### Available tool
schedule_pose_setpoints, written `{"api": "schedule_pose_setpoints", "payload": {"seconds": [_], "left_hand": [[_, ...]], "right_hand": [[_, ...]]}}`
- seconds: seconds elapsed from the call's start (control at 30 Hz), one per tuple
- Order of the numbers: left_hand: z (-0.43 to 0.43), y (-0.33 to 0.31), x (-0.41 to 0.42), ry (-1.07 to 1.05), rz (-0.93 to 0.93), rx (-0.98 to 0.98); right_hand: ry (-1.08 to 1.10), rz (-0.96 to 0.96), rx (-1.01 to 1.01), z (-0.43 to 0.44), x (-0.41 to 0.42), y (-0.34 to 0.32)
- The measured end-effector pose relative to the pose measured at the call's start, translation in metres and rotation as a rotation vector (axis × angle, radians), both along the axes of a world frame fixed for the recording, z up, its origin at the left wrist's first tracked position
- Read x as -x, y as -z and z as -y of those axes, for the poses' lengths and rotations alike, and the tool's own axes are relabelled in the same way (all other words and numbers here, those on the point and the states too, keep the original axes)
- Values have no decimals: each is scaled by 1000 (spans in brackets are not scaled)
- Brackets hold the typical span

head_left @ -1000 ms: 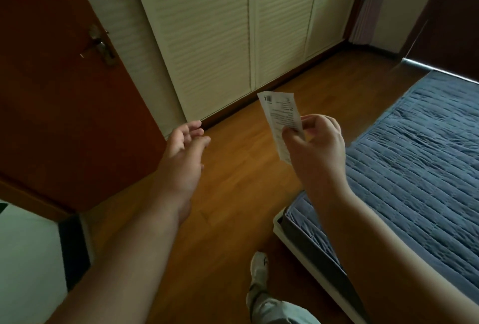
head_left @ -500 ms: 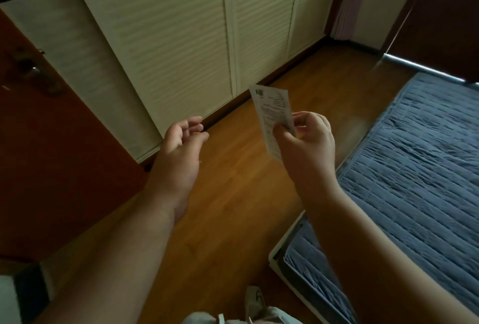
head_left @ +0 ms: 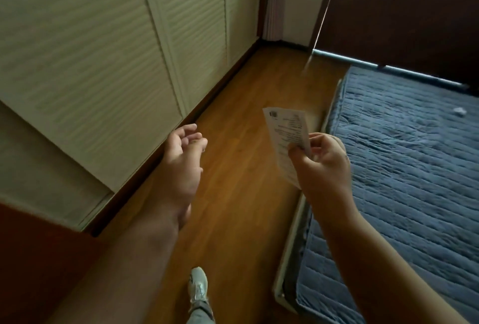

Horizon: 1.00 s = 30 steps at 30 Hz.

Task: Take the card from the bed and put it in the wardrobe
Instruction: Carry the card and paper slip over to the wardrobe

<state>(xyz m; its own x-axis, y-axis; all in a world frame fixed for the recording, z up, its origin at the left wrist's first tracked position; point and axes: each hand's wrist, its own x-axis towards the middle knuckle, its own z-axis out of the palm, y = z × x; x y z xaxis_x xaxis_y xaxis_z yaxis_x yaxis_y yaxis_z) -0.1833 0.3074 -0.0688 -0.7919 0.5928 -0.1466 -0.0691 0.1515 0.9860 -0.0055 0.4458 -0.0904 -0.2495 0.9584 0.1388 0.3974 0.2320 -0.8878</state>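
Occupying the upper left of the frame, wardrobe [head_left: 85,69]: cream louvred doors are seen shut, running down to a dark plinth.
Floor [head_left: 233,194]: brown wood boards are shown through the centre, between wardrobe and bed.
Bed [head_left: 404,168]: a blue quilted cover is seen at the right of the frame.
Left hand [head_left: 181,168]: held left of centre above the floor, fingers loosely spread and curled, nothing gripped.
Right hand [head_left: 322,165]: raised right of centre, thumb and fingers pinched on the card.
Card [head_left: 287,137]: a white printed slip, held upright and slightly tilted, above the floor beside the bed edge.
Shoe [head_left: 198,286]: a pale shoe is seen at the bottom centre.
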Motion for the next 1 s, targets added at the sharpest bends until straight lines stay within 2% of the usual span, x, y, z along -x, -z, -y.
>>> {"api": "schedule_pose_setpoints", "payload": {"seconds": [0.23,0.4,0.53,0.8,1.0], "left_hand": [[-48,-1,115,140,20,-13],[-78,-6,167,258,20,-2],[-104,-8,191,313,32,-16],[-160,1,220,351,15,-4],[-231,8,236,391,3,17]], "right_hand": [[174,55,-33,-18,98,-10],[246,63,-20,-26,134,-19],[284,108,3,-34,150,-21],[330,28,36,-77,171,-23],[376,-5,-7,-141,188,-12]]}}
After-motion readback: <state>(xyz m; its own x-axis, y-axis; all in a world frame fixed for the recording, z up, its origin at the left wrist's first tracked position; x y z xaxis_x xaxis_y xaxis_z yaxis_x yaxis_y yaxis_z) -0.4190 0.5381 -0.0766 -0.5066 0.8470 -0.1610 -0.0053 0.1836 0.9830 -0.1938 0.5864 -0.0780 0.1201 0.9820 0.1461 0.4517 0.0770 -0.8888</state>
